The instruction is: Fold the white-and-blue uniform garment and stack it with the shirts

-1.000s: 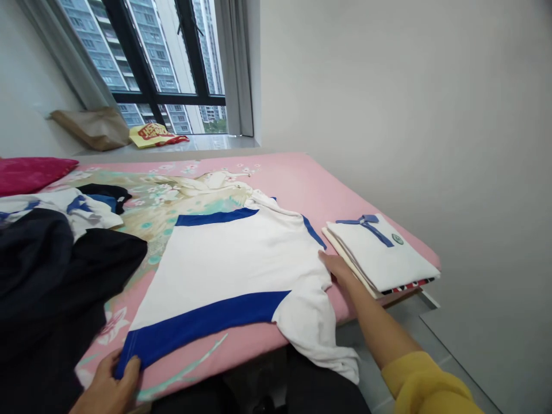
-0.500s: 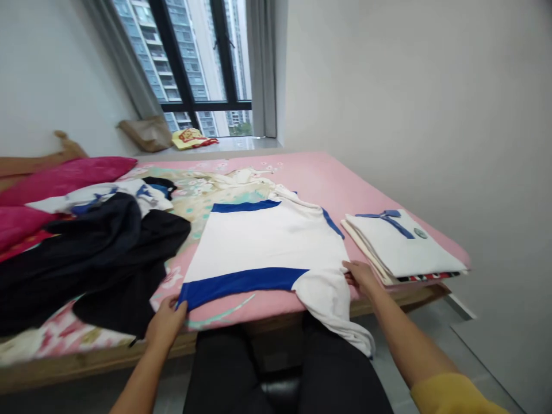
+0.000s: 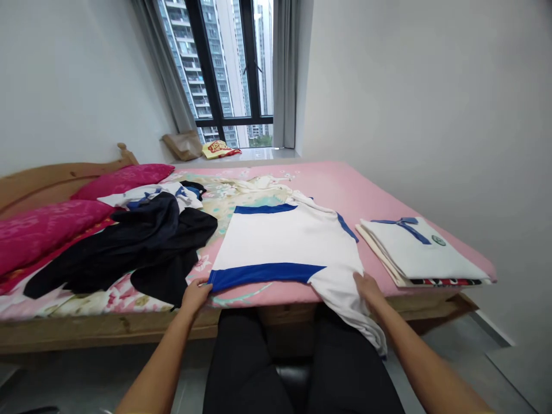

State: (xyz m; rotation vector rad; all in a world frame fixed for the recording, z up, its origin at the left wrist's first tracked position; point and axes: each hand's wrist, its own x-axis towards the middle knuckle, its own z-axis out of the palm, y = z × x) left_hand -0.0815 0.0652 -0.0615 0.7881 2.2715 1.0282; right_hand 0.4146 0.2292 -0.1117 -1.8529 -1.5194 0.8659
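A white long-sleeved shirt (image 3: 284, 238) with blue side panels lies spread on the bed, its hem to the left and collar end to the right. The near sleeve (image 3: 357, 319) droops over the bed's edge beside my leg. My left hand (image 3: 197, 296) pinches the near corner of the blue-edged hem. At the near shoulder, my right hand (image 3: 366, 287) has its fingers closed on the white cloth; the fingertips are partly hidden. Right of the shirt sits a folded stack of clothes (image 3: 425, 247), topped by a white garment with a blue bow and a round badge.
A heap of dark clothes (image 3: 150, 241) lies at the left, with a white and blue garment (image 3: 159, 194) behind it. Pink pillows (image 3: 56, 224) rest by the wooden headboard (image 3: 60, 172). A paper bag (image 3: 183, 145) and a yellow bag (image 3: 219, 149) stand on the windowsill.
The view has turned left, so everything appears farther right. Both hands stay at the same hem corner and shoulder; the shirt lies almost unchanged.
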